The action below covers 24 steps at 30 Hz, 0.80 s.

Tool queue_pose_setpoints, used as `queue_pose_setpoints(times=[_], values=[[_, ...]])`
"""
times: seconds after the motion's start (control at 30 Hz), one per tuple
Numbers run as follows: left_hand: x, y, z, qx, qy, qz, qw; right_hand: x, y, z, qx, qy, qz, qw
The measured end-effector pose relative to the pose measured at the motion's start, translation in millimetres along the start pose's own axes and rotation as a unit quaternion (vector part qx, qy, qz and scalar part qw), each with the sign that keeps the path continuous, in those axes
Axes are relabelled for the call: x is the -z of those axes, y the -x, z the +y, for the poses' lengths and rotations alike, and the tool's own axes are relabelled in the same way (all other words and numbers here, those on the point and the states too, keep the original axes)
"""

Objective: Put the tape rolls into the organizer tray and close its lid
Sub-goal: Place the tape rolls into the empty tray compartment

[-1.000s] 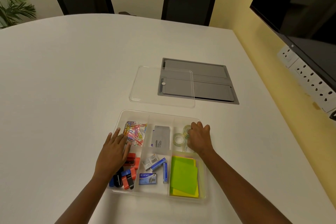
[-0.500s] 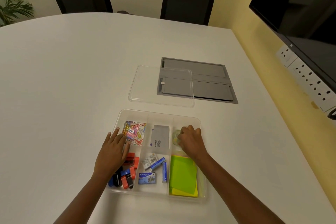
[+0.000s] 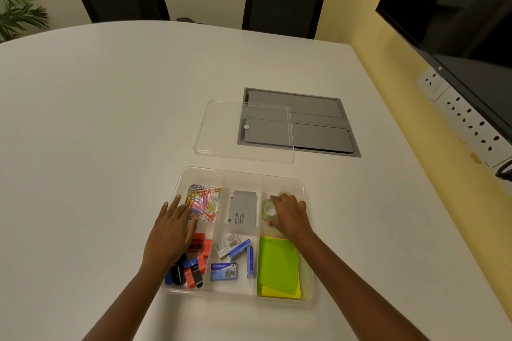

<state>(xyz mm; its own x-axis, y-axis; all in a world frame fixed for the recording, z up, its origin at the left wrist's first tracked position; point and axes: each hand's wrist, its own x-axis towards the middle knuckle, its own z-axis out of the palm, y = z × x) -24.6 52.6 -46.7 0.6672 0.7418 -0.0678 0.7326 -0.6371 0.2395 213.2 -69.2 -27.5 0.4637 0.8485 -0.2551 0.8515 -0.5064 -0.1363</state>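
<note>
The clear organizer tray (image 3: 308, 243) lies on the white table in front of me. Its far right compartment holds clear tape rolls: one tape roll (image 3: 267, 208) shows left of my fingers, and a second roll (image 3: 282, 193) peeks out behind them. My right hand (image 3: 291, 217) is curled in that compartment, with fingertip and thumb around the nearer roll. My left hand (image 3: 170, 232) lies flat with fingers apart on the tray's left side, over the paper clips (image 3: 206, 201) and sharpeners. The clear lid (image 3: 221, 130) lies flat beyond the tray, off it.
The lid partly covers a grey cable hatch (image 3: 318, 124) set in the table. The tray also holds a grey box (image 3: 243, 212), staple boxes (image 3: 224, 271) and green sticky notes (image 3: 278, 266). Two black chairs stand at the far edge. A wall screen and sockets are at right.
My right hand shifted left within the tape compartment and now curls around the nearer roll. My left hand stayed on the tray's left side.
</note>
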Motion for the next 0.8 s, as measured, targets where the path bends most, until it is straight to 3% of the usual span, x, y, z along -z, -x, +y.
queue_pose_setpoints(times=[0.33, 0.53, 0.67, 0.8], values=[[1, 0, 3, -0.001, 0.016, 0.022, 1.0, 1, -4, -6, 0.0, -0.029, 0.016, 0.999], [2, 3, 2, -0.013, 0.022, 0.033, 0.999, 12, -3, -2, 0.013, -0.043, -0.025, 0.999], [2, 2, 2, -0.013, 0.028, 0.028, 0.999, 13, 9, 13, 0.002, -0.073, 0.081, 0.994], [3, 3, 2, -0.017, 0.026, 0.034, 0.999, 2, 21, 23, -0.028, -0.006, 0.132, 0.991]])
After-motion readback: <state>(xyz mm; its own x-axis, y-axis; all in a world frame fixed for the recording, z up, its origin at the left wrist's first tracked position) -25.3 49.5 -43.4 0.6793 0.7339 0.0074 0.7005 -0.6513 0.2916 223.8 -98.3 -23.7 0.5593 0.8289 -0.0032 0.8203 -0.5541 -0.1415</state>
